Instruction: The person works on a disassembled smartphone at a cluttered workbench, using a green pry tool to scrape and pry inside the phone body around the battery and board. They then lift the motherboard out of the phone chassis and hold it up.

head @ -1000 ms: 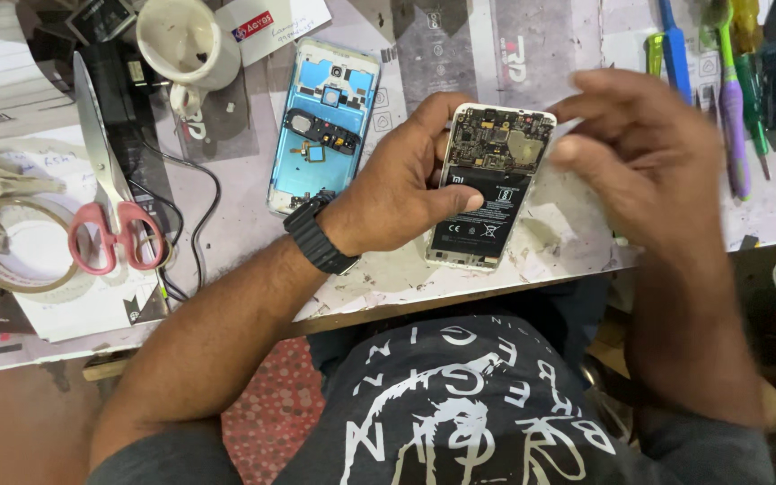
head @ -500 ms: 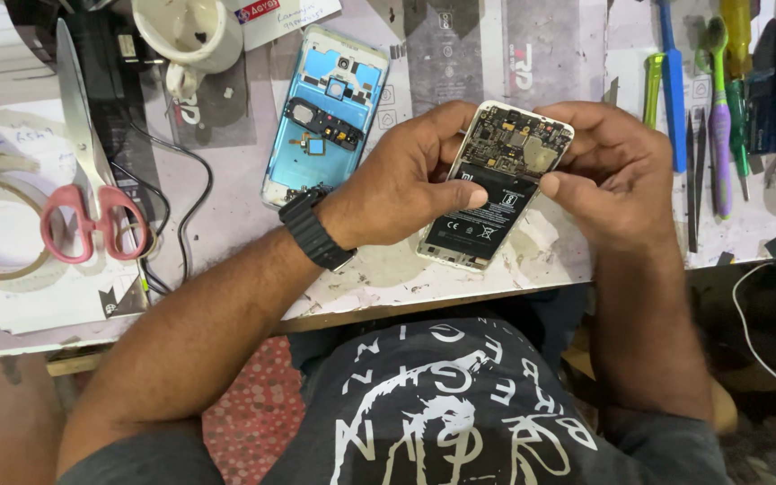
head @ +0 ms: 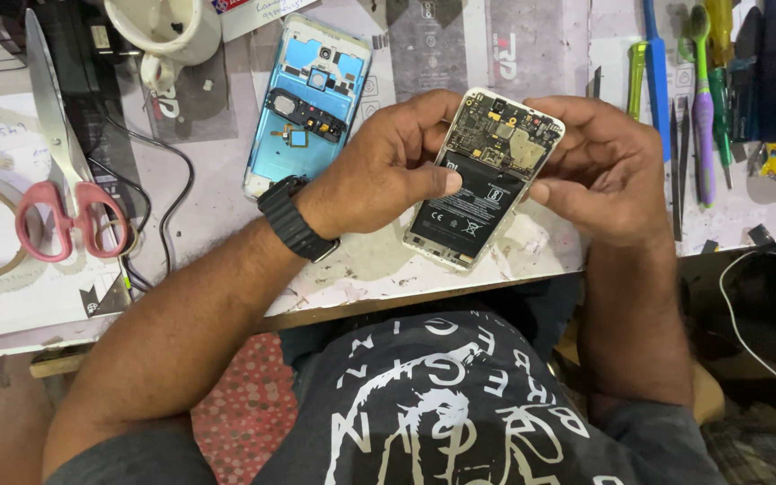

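Clamping the opened phone (head: 485, 180) from both sides, left hand (head: 379, 171) and right hand (head: 608, 171) keep its board exposed.

Opened phone (head: 487, 175), back off, circuit board and black battery exposed, held at centre frame over worktable (head: 379, 269) edge. Left hand (head: 388, 171) grips its left side, thumb across battery; black wristwatch (head: 296, 218) on wrist. Right hand (head: 608, 171) cups right side, fingertips at board. Blue phone back shell (head: 307, 103) upper centre-left. Pink-handled scissors (head: 60, 171) far left. White cup (head: 159, 31) top left. Screwdrivers and tweezers (head: 689, 99) upper right.
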